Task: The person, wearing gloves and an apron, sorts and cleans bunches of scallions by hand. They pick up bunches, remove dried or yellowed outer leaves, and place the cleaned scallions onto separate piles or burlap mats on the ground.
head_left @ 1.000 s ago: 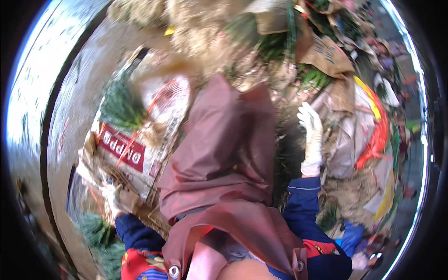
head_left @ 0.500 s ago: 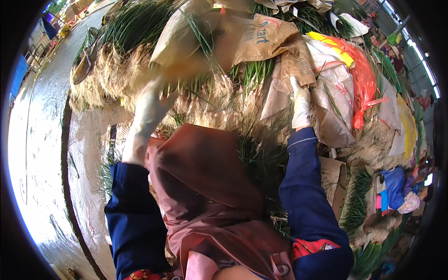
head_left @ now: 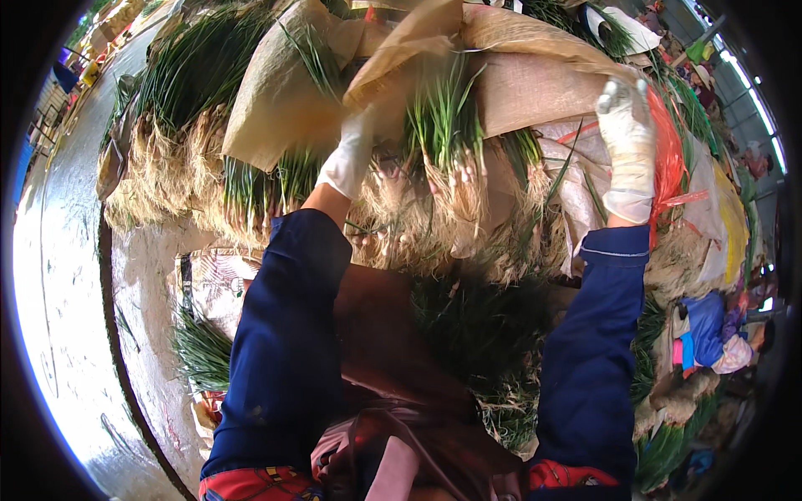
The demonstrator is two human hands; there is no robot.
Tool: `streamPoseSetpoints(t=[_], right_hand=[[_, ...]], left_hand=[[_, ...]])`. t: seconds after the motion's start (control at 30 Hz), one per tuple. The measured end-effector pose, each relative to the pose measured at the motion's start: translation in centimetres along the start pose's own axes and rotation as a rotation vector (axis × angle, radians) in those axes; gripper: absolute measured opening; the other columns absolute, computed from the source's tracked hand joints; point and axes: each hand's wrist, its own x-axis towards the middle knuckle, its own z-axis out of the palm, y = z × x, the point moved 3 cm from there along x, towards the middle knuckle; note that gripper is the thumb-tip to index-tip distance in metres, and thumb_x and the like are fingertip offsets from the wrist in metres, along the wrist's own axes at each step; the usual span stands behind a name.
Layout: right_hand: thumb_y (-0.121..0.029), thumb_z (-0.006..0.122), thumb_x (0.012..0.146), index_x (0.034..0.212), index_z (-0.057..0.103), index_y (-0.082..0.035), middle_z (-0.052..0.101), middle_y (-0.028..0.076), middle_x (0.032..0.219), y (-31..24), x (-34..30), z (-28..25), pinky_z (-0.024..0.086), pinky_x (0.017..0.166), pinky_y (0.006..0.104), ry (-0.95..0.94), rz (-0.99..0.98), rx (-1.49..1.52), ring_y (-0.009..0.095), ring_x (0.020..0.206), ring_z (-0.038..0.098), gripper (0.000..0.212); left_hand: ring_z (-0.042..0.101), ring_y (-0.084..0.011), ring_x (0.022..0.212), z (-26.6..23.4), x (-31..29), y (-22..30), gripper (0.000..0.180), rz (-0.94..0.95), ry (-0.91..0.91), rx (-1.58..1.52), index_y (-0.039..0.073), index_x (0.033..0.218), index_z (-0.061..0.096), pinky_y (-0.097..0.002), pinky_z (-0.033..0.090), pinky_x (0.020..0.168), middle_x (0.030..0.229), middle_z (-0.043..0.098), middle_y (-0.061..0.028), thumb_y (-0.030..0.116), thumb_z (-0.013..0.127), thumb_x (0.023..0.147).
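Note:
A tan woven sack [head_left: 535, 92] is stretched between my hands above bunches of green onions [head_left: 451, 125]. My left hand [head_left: 349, 154], in a whitish glove, is closed on the sack's folded left edge; its fingertips are blurred and partly hidden. My gloved right hand [head_left: 628, 146] is closed at the sack's far right corner, beside red plastic netting [head_left: 666, 159]. Below the sack, the onions' pale bulbs and stringy roots point toward me. A second, greyish-tan sack [head_left: 271, 92] covers more onions just left of my left hand.
Long dark green onions [head_left: 200, 67] lie heaped at the far left, beside a wet concrete floor [head_left: 67, 250] with a dark groove. Whitish sacking [head_left: 585, 179] lies under the right side. Another person in blue [head_left: 706, 330] is at the right edge. Loose greens [head_left: 200, 351] lie lower left.
Both my hands have moved right, the right one also farther away. The tan sack has been drawn out wide, its right corner shifted right and away, and more onion bunches show beneath it.

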Motion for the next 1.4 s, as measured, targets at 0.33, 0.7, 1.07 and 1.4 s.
streamPoseSetpoints(t=[0.33,0.7,1.07,1.4], right_hand=[[-0.06,0.041,0.086,0.125,0.049,-0.004,0.058,0.012,0.116,9.3,-12.5,-6.9,0.043,0.09,0.0369,0.213,-0.001,-0.123,0.02,0.106,0.055,0.069],[-0.049,0.068,0.075,0.112,0.05,-0.004,0.063,0.01,0.093,25.4,-11.2,-0.7,0.049,0.068,0.0299,0.311,0.361,-1.913,0.017,0.072,0.06,0.061],[-0.037,0.06,0.085,0.106,0.058,-0.004,0.064,0.009,0.087,13.0,-4.8,-9.6,0.047,0.065,0.032,0.373,0.017,-1.529,0.02,0.073,0.06,0.039],[-0.037,0.055,0.089,0.096,0.063,-0.006,0.066,0.004,0.084,16.9,-14.3,0.8,0.048,0.055,0.0204,0.003,0.408,-1.056,0.008,0.064,0.061,0.033]], left_hand=[[0.037,-0.0358,0.122,-4.7,-5.0,-4.4,0.073,-0.182,-0.115,-0.646,0.011,0.138,0.027,-0.0491,0.034,0.1,0.138,0.035,-0.0107,0.052,0.054,0.084],[0.06,-0.0138,0.065,-4.2,-10.7,-7.4,0.036,0.045,-0.294,0.106,-0.003,0.111,0.056,-0.0217,0.048,0.06,0.083,0.066,-0.0074,0.009,0.069,0.079],[0.065,-0.0259,0.075,-4.2,-10.3,-8.1,0.019,-0.2,-0.215,-0.31,-0.002,0.101,0.057,-0.0353,0.057,0.065,0.085,0.064,-0.0116,0.011,0.047,0.092],[0.063,-0.0249,0.082,-6.3,-11.6,-8.6,0.015,-0.195,-0.209,-0.379,0.004,0.099,0.057,-0.0396,0.054,0.069,0.09,0.064,-0.0086,0.016,0.052,0.091]])
